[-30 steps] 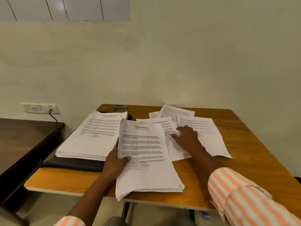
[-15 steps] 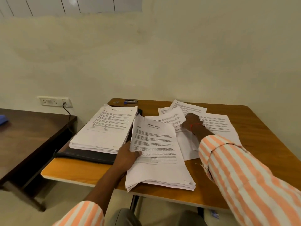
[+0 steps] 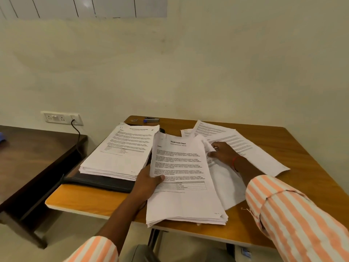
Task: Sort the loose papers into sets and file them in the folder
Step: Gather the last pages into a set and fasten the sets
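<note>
Left hand (image 3: 149,183): grips the left edge of the middle pile (image 3: 185,203), thumb pressed on the top page, fingers hidden under it.
Right hand (image 3: 224,152): thumb and fingers pinch the curled far end of a loose sheet (image 3: 226,182) just right of that pile.
Middle pile: near edge of the table (image 3: 306,188), overhanging it slightly.
Left pile (image 3: 120,154): lies on the black folder (image 3: 98,181).
Other sheets (image 3: 247,148): fanned out far right, overlapping.
Stapler (image 3: 151,120): far edge, behind the left pile.

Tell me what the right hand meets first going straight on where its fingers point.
Probably the Health Report stack, just left of the right hand, which pinches a loose sheet; depth is unclear.
</note>
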A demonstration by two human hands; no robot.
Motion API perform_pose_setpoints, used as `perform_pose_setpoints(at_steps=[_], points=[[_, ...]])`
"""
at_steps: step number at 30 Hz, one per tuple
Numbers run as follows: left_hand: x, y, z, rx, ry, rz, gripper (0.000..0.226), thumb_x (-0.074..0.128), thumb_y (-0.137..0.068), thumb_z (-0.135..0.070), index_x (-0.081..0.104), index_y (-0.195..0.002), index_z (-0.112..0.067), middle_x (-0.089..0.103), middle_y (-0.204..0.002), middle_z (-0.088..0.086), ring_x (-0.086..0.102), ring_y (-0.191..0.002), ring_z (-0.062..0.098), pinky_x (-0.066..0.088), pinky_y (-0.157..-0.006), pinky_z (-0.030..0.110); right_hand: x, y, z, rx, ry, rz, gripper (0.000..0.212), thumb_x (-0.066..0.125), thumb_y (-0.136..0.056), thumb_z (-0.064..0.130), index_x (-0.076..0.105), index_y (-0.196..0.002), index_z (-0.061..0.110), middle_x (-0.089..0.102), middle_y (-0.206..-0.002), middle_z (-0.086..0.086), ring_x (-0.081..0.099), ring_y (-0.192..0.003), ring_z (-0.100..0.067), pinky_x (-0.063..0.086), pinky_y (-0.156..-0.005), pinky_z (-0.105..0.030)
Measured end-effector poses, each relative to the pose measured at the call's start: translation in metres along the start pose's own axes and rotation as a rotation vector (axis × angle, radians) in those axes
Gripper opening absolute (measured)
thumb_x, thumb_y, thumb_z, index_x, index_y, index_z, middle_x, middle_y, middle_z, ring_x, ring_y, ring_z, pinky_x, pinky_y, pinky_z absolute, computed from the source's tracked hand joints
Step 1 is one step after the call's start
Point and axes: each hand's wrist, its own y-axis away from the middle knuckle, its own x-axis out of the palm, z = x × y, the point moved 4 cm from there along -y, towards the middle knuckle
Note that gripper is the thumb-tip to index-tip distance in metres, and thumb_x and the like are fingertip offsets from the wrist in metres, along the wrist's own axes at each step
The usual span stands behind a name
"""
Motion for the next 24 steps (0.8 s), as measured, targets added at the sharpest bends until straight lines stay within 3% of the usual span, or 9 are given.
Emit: perform_pose_setpoints(at_steps=[3, 5, 7, 9, 11, 15, 17, 21, 24], points=[[0.007, -0.005, -0.006, 0.004, -0.050, -0.011, 0.036, 0.068, -0.093, -0.005, 0.057, -0.123, -0.022, 0.066, -0.110, -0.010, 0.062, -0.097, 0.004, 0.054, -0.087, 0.025, -0.003, -0.001, 0.005, 0.051, 0.163, 0.043, 0.040, 0.054, -0.099, 0.045, 0.068, -0.095, 0.008, 0.068, -0.098, -0.009, 0.061, -0.092, -0.026, 0.043, -0.079, -0.034], [0.017, -0.011, -0.014, 0.024, -0.100, 0.023, 0.042, 0.068, -0.093, -0.007, 0.055, -0.132, -0.017, 0.064, -0.117, -0.006, 0.062, -0.103, 0.010, 0.052, -0.081, 0.017, -0.009, -0.004, 0.006, 0.085, 0.322, -0.007, 0.054, 0.038, -0.103, 0.053, 0.064, -0.082, 0.010, 0.067, -0.093, -0.013, 0.062, -0.087, -0.029, 0.048, -0.083, -0.038], [0.027, -0.016, -0.018, 0.023, -0.152, 0.032, 0.044, 0.069, -0.093, -0.010, 0.054, -0.133, -0.018, 0.064, -0.123, -0.004, 0.062, -0.112, 0.016, 0.054, -0.085, 0.020, -0.015, -0.007, 0.007, 0.121, 0.491, -0.107, 0.054, 0.032, -0.102, 0.055, 0.062, -0.081, 0.016, 0.067, -0.091, -0.011, 0.065, -0.088, -0.031, 0.051, -0.084, -0.039], [0.032, -0.017, -0.019, 0.003, -0.171, 0.013, 0.035, 0.068, -0.093, -0.009, 0.055, -0.121, -0.026, 0.063, -0.115, -0.007, 0.064, -0.113, 0.020, 0.056, -0.093, 0.031, -0.019, -0.011, 0.012, 0.123, 0.591, -0.213, 0.048, 0.036, -0.102, 0.051, 0.068, -0.097, 0.016, 0.068, -0.101, -0.011, 0.065, -0.096, -0.033, 0.049, -0.084, -0.039], [0.034, -0.019, -0.017, -0.012, -0.163, -0.006, 0.037, 0.068, -0.093, -0.007, 0.051, -0.116, -0.030, 0.062, -0.111, -0.009, 0.064, -0.108, 0.018, 0.056, -0.092, 0.032, -0.020, -0.022, 0.018, 0.105, 0.612, -0.271, 0.037, 0.045, -0.099, 0.043, 0.068, -0.110, 0.016, 0.068, -0.112, -0.011, 0.065, -0.104, -0.035, 0.050, -0.086, -0.040], [0.031, -0.026, -0.012, -0.068, -0.161, 0.004, 0.034, 0.068, -0.094, -0.008, 0.051, -0.117, -0.027, 0.059, -0.103, -0.015, 0.060, -0.097, 0.009, 0.049, -0.075, 0.014, -0.006, -0.060, 0.027, 0.083, 0.491, -0.157, 0.018, 0.057, -0.091, 0.026, 0.069, -0.104, 0.022, 0.067, -0.117, -0.005, 0.061, -0.110, -0.029, 0.052, -0.092, -0.038], [0.031, -0.029, -0.012, -0.093, -0.182, 0.020, 0.034, 0.067, -0.094, -0.010, 0.056, -0.124, -0.022, 0.062, -0.112, -0.010, 0.060, -0.104, 0.013, 0.050, -0.084, 0.020, 0.005, -0.081, 0.033, 0.053, 0.422, -0.066, 0.016, 0.058, -0.090, 0.019, 0.069, -0.099, 0.026, 0.067, -0.123, -0.004, 0.058, -0.115, -0.025, 0.049, -0.095, -0.035], [0.030, -0.034, -0.010, -0.116, -0.186, 0.015, 0.037, 0.068, -0.093, -0.009, 0.058, -0.128, -0.018, 0.064, -0.118, -0.005, 0.059, -0.100, 0.011, 0.047, -0.085, 0.021, 0.030, -0.124, 0.043, 0.020, 0.437, 0.064, 0.034, 0.053, -0.094, 0.019, 0.065, -0.125, 0.026, 0.055, -0.142, -0.006, 0.049, -0.131, -0.028, 0.040, -0.111, -0.039], [0.030, -0.036, -0.008, -0.106, -0.193, 0.007, 0.031, 0.067, -0.093, -0.010, 0.058, -0.120, -0.023, 0.060, -0.100, -0.019, 0.058, -0.086, -0.001, 0.047, -0.069, 0.005, 0.039, -0.149, 0.040, 0.029, 0.494, 0.057, 0.040, 0.048, -0.095, 0.025, 0.058, -0.133, 0.026, 0.052, -0.142, -0.012, 0.048, -0.132, -0.032, 0.041, -0.111, -0.044]])
